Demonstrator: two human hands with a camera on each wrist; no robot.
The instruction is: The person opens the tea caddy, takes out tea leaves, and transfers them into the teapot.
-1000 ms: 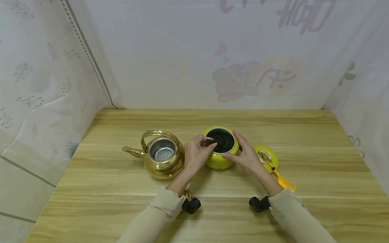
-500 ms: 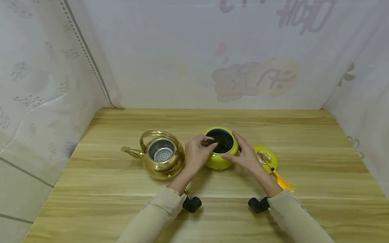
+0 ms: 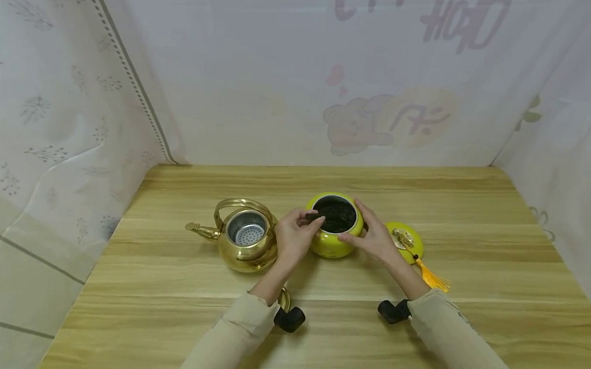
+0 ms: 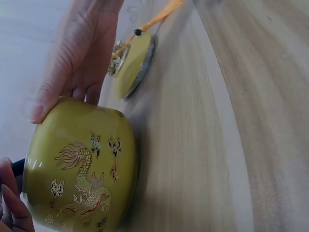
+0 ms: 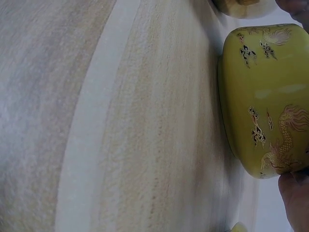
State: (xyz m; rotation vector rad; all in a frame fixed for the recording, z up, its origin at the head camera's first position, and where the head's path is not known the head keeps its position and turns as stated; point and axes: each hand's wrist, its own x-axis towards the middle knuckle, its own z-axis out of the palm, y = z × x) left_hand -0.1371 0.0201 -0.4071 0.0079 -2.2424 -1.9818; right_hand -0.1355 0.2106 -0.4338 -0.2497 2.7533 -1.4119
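Observation:
A round yellow jar (image 3: 329,246) with gilded dragon designs stands at mid-table, its mouth uncovered over dark, loose contents (image 3: 342,215) that look like tea leaves. My left hand (image 3: 296,234) pinches a slim black utensil handle (image 3: 312,216) at the jar's left rim; the utensil's far end is lost among the dark contents. Thumb at the near rim and fingers round the far right side, my right hand (image 3: 375,235) holds the jar. Directly left of my left hand is a gold teapot (image 3: 247,256), lidless, with a perforated metal strainer (image 3: 246,234) inside.
The yellow lid (image 3: 410,241) with an orange tassel (image 3: 432,278) lies right of the jar, behind my right wrist. A gold ring-shaped edge (image 3: 284,298) shows beside my left wrist, mostly hidden. Patterned cloth walls (image 3: 262,88) bound the wooden table (image 3: 333,358) at the back and sides.
My left hand has shifted slightly left and toward me with the black handle, and its wrist has turned a little. The right hand, jar and teapot stay in place.

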